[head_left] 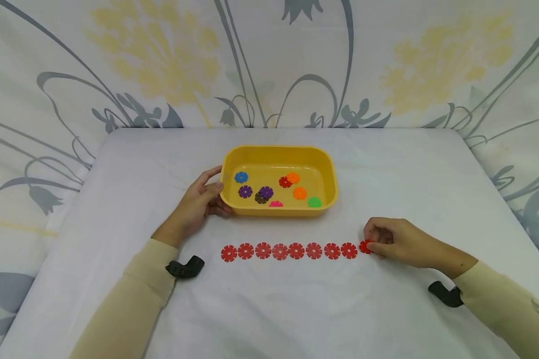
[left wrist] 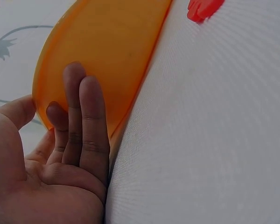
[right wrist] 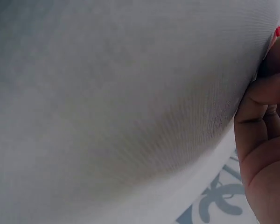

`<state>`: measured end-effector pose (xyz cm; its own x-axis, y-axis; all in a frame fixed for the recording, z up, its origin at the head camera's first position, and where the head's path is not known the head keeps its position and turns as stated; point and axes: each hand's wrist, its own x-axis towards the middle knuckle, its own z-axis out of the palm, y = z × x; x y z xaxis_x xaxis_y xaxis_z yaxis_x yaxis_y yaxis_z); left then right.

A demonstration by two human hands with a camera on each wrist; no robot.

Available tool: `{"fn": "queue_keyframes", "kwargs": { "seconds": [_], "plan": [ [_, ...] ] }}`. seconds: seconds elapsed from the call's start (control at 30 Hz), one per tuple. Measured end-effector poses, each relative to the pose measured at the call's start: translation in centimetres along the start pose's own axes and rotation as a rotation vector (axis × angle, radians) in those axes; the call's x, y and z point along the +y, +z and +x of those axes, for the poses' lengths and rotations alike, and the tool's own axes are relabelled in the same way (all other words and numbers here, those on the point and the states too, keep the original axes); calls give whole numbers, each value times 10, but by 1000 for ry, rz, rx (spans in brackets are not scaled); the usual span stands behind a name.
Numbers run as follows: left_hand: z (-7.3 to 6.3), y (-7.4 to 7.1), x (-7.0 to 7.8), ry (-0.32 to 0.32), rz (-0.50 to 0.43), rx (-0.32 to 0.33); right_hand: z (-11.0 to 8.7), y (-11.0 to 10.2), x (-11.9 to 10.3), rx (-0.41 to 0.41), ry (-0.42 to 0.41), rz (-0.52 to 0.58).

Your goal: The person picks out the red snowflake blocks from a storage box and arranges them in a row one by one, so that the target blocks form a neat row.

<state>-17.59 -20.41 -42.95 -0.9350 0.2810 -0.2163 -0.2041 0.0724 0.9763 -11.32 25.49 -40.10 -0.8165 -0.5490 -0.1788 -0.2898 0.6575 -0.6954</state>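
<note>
At its left end, a yellow plastic tray (head_left: 278,212) is held by my left hand (head_left: 202,199), with the thumb at the rim. In the left wrist view, the fingers (left wrist: 93,121) lie against the tray's outer wall (left wrist: 121,46). My right hand (head_left: 400,242) pinches a red notched disc (head_left: 366,246) between thumb and fingertips, low over the cloth. That disc is at the right end of a straight row of red notched discs (head_left: 296,251) in front of the tray. Only an edge of the pinched red disc shows in the right wrist view, beside the fingertips (right wrist: 277,53).
Inside the tray lie loose notched discs, among them a blue disc (head_left: 241,177), a green disc (head_left: 314,202), an orange disc (head_left: 299,193) and a purple disc (head_left: 245,191). A white cloth (head_left: 269,309) covers the table, and a flowered curtain (head_left: 269,60) hangs behind it.
</note>
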Motion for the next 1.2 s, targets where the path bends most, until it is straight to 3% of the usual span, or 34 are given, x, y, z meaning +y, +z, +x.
{"fn": "queue_keyframes", "kwargs": {
  "seconds": [0.27, 0.5, 0.87, 1.2],
  "plan": [
    [3, -1, 2, 7, -3, -7, 9, -7, -1, -59, 104, -7],
    [2, -1, 1, -15, -21, -9, 11, -6, 0, -99, 99, 4],
    [0, -1, 0, -9, -22, -11, 12, -2, -1, -82, 121, -35],
    [0, -1, 4, -7, -21, -4, 22, -17, -11, -87, 87, -98]
  ]
}}
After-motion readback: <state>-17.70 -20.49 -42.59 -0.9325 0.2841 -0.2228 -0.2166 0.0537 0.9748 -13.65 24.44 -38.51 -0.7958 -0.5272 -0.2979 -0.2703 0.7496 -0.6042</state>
